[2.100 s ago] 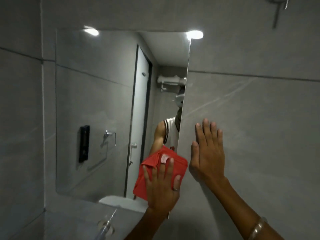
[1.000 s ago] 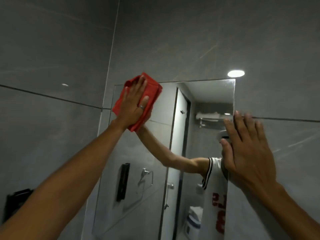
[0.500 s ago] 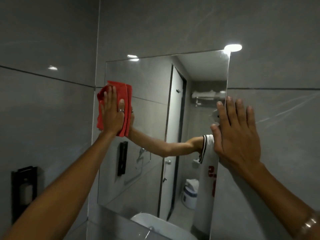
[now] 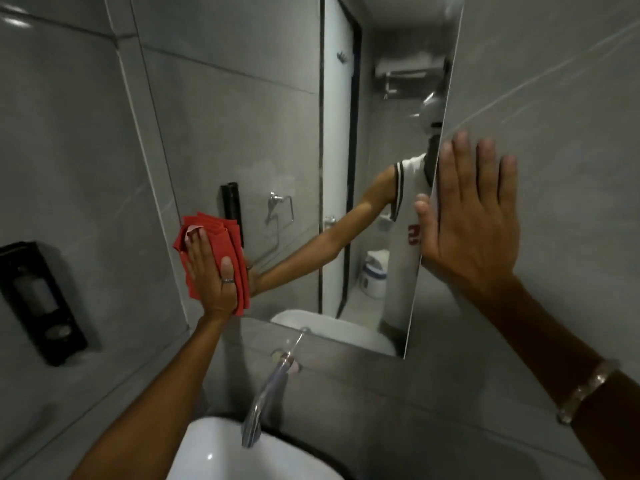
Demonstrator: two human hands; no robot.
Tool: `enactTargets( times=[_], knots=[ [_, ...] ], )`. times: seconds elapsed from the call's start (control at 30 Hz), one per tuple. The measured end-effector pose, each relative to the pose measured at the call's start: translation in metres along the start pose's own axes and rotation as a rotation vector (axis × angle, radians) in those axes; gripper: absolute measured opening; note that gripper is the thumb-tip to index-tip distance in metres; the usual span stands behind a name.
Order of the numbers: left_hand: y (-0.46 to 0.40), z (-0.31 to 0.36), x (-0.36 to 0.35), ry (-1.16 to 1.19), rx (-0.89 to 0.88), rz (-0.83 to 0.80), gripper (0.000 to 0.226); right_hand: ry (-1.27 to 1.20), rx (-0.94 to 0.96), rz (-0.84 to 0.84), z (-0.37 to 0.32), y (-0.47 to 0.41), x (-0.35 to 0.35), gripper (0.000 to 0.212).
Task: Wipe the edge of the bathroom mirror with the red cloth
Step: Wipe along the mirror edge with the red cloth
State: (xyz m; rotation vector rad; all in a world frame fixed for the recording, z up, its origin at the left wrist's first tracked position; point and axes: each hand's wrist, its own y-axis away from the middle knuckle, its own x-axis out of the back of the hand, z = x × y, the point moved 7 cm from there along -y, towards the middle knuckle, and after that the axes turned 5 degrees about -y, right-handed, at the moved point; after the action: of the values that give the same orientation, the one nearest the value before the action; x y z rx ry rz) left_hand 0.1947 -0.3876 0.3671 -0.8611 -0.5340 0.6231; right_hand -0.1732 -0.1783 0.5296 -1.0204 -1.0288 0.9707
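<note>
dim grey light | soft motion blur throughout | wide-angle bending at edges | faint wall sheen

Red cloth (image 4: 228,251), grey wall tiles (image 4: 554,98), white basin (image 4: 221,455), black soap dispenser (image 4: 38,299).

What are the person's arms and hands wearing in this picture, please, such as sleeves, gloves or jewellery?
Both forearms are bare, with no sleeves or gloves in view. The left hand wears a thin silver-coloured ring on one finger. The right hand has no ring that can be seen, but its wrist carries a pale, shiny bracelet. The reflection in the mirror shows a white sleeveless top with dark trim.
</note>
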Motion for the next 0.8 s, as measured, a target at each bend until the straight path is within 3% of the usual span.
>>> enactTargets(
  times=[0.17, 0.3, 0.47, 0.6, 0.8],
  knots=[
    [0.038, 0.010, -0.010, 0.039, 0.275, 0.020, 0.077, -0.005, -0.012, 0.025, 0.002, -0.004, 0.002, 0.074],
    [0.100, 0.085, -0.035, -0.019, 0.286, 0.003, 0.078, -0.049, -0.020, -0.005, 0.000, -0.006, 0.011, 0.069],
    [0.166, 0.217, -0.074, -0.076, 0.046, -0.144, 0.075, -0.166, 0.013, -0.073, 0.003, -0.007, 0.026, 0.065],
    [0.174, 0.266, -0.082, -0.092, -0.196, -0.163, 0.071, -0.282, -0.053, -0.076, 0.023, 0.005, 0.040, 0.067],
    [0.011, 0.368, -0.059, 0.043, -0.291, 0.004, 0.073, -0.397, -0.087, -0.015, 0.035, -0.006, 0.050, 0.073]
  ],
)
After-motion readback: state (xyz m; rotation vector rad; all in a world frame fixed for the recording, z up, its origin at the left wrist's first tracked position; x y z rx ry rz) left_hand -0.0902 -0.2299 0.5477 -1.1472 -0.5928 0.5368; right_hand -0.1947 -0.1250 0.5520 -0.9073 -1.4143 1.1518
